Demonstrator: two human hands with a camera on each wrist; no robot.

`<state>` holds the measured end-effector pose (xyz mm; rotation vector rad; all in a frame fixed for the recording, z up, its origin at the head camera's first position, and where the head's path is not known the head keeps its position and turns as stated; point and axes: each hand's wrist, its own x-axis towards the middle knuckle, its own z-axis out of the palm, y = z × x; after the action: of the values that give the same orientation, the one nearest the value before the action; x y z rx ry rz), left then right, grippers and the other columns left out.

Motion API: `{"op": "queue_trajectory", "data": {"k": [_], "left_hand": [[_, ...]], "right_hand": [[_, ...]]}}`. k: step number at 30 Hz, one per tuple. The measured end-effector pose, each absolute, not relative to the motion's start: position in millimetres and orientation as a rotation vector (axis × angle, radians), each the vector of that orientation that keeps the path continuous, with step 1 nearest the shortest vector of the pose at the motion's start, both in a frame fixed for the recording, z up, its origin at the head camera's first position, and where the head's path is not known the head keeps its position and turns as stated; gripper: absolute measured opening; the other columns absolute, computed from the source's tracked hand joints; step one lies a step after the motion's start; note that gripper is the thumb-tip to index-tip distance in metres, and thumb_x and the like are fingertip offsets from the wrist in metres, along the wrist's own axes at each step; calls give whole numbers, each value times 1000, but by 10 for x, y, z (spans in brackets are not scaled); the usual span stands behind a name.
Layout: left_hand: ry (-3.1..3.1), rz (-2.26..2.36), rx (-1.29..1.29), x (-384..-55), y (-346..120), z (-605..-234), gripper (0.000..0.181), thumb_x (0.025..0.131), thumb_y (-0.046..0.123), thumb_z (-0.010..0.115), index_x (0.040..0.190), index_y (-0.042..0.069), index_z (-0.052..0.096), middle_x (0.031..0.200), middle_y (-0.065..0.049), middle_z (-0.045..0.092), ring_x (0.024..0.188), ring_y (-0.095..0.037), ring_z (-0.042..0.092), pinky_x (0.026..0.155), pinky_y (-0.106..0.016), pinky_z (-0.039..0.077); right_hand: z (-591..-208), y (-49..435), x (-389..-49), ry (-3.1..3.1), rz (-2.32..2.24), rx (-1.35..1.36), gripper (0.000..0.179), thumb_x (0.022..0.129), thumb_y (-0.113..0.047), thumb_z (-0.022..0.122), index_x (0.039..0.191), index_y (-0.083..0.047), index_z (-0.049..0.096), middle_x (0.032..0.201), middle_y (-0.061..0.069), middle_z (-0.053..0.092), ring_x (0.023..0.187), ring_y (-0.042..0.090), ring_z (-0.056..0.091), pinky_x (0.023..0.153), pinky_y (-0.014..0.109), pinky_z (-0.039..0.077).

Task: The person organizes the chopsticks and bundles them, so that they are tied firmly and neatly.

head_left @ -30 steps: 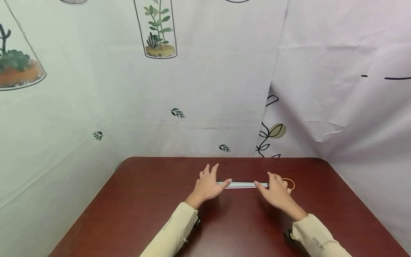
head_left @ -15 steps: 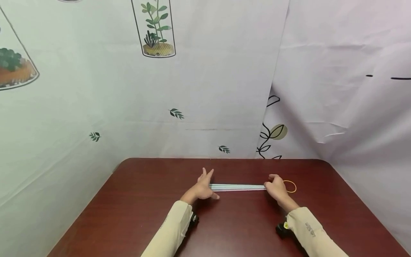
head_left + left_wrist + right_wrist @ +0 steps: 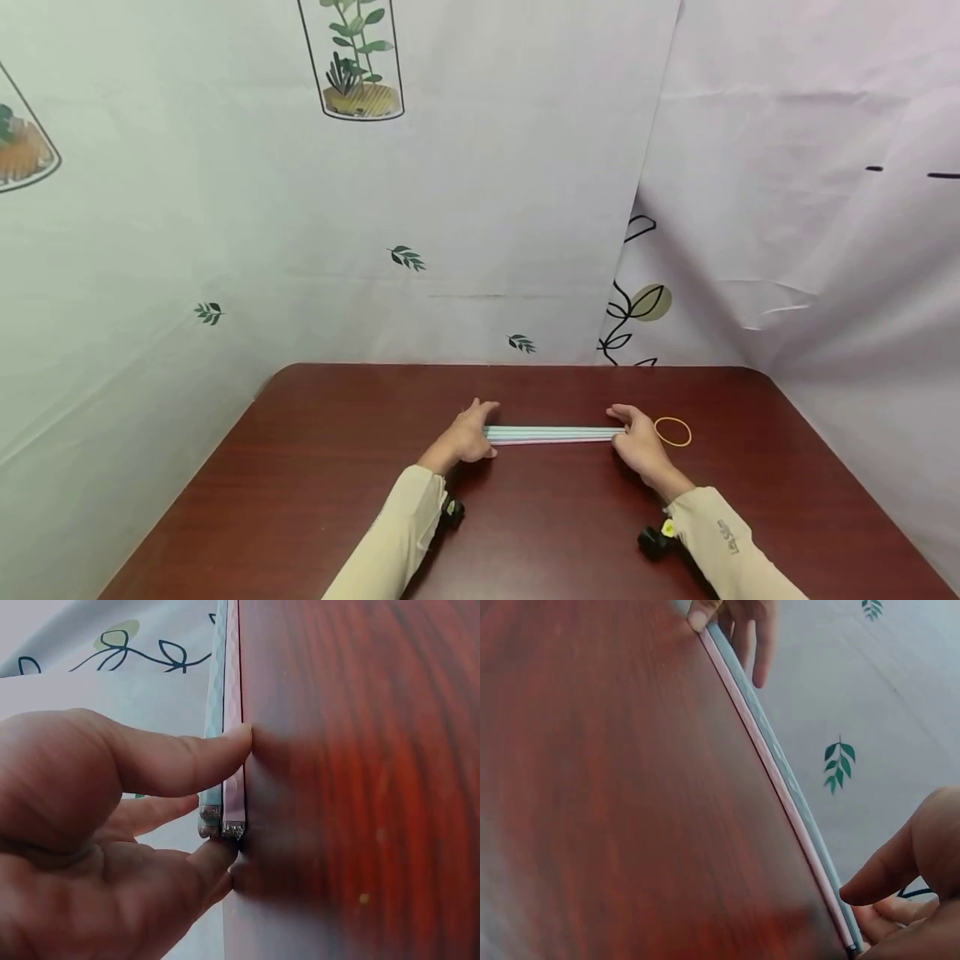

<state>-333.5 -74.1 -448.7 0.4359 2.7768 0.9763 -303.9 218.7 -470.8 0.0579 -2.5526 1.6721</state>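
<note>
In the head view a bundle of slim pastel chopsticks (image 3: 551, 434) lies left to right on the table, light blue-green with pink along the near side. My left hand (image 3: 467, 435) grips their left end, thumb on the near side and fingers on the far side. In the left wrist view, silvery square tips end the pink chopstick (image 3: 234, 787) and the blue ones by my fingers. My right hand (image 3: 640, 440) pinches the right end, its thumb (image 3: 881, 874) beside the sticks in the right wrist view. That end is partly hidden.
A thin yellow band (image 3: 673, 432), like a rubber band, lies just right of my right hand. The dark red wooden table (image 3: 360, 417) ends at a printed cloth wall (image 3: 487, 208), which also hangs along both sides.
My left hand has shifted left from above the bundle to its left end, and its spread fingers have closed in. My right thumb and fingers have drawn in around the right end.
</note>
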Motion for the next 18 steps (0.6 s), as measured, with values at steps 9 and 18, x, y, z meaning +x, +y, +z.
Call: {"op": "queue_trajectory", "data": {"k": [9,18], "left_hand": [[2911,992,470,-3380,-738,-4513,53,75,-2,79,125,-5,61,129,-24,56,129,-41,46,104,-49,41],[2863,1032,421,-3349,-765,-4537,32,79,0,78,110,2,72,115,-14,65,112,-33,58,91,-43,50]], "right_hand": [[-4776,2236,-3081,-2526,1653,131,59,76,20,45,135,14,48,136,30,53,134,35,40,86,30,39],[-4808,2459,-3135,-2612,1418,395,46,80,8,75,124,4,63,120,20,67,118,36,60,97,48,47]]}}
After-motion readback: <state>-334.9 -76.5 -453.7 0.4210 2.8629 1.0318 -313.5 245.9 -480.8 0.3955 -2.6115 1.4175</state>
